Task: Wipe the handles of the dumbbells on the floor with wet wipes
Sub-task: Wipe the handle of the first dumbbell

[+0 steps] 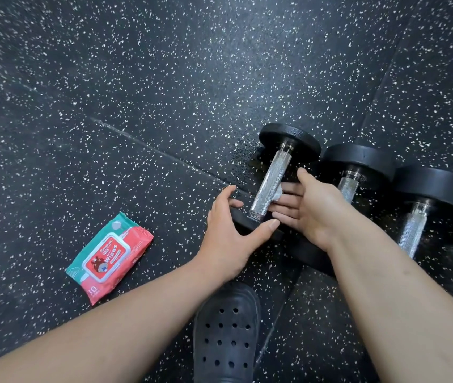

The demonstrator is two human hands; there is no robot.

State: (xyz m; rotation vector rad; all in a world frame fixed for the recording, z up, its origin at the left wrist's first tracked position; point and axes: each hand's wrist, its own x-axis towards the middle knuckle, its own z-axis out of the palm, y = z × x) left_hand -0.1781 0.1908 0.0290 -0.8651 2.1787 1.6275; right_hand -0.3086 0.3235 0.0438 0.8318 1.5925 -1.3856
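Observation:
Three black dumbbells lie side by side on the floor. The nearest one has a knurled silver handle. My left hand grips its near black plate, thumb on one side, fingers on the other. My right hand sits just right of that handle with a small white wet wipe pinched under its fingers against the handle's lower part. The second dumbbell and third dumbbell lie to the right, partly hidden by my right forearm. The wipes pack, red and teal, lies shut on the floor at left.
The floor is black rubber matting with white specks and visible tile seams. My foot in a black perforated clog stands at the bottom centre, just below the nearest dumbbell.

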